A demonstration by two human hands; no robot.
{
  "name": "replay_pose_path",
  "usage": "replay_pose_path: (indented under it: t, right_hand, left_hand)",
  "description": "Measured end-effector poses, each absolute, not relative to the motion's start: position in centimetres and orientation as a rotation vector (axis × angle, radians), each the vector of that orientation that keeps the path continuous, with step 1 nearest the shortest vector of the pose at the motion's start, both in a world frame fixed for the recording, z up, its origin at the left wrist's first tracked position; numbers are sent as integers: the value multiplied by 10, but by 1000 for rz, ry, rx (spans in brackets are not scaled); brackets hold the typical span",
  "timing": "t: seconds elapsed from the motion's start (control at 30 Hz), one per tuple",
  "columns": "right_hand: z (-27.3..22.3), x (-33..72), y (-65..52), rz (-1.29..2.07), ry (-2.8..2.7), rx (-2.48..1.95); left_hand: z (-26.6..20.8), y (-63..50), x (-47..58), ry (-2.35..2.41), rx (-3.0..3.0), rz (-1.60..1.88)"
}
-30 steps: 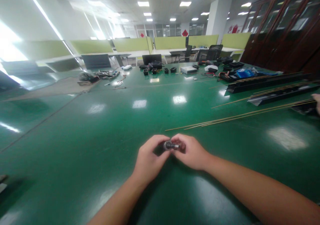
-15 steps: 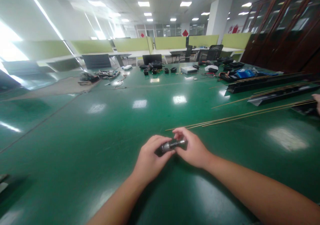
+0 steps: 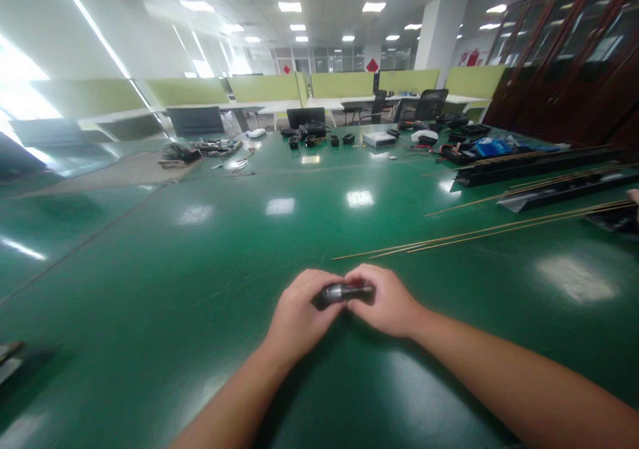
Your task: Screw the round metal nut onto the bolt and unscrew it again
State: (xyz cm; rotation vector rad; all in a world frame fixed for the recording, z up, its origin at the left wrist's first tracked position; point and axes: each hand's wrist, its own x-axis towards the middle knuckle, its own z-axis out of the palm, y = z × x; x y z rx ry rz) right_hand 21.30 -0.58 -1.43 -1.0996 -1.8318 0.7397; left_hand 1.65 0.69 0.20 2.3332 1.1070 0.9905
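A short dark cylindrical metal part (image 3: pixel 338 293) with a shiny band lies crosswise between my two hands, just above the green table (image 3: pixel 224 269). Its exact kind is unclear. My left hand (image 3: pixel 302 309) is closed round its left end, thumb below and fingers above. On the other end, my right hand (image 3: pixel 387 300) pinches with thumb and curled fingers. The fingertips of both hands nearly meet at the middle of the part. Both ends are partly hidden by the hands.
Thin brass-coloured rods (image 3: pixel 449 234) lie beyond my hands, reaching right. Black channel-shaped strips (image 3: pixel 539 168) sit at the right, where another person's hand (image 3: pixel 634 196) shows at the edge. Small black boxes (image 3: pixel 334 141) and electronics line the far side.
My right hand's fingers have drawn in and closed over the part's right end, hiding more of its ribbed section. My left hand keeps its hold almost unmoved.
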Motion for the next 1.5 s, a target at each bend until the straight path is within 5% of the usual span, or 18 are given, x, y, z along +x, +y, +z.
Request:
replay_pose_path:
  t: [1.5]
  right_hand:
    - [-15,215,-2,873,-1786,-1185]
  left_hand:
    - [2,8,18,1120,2248,1047]
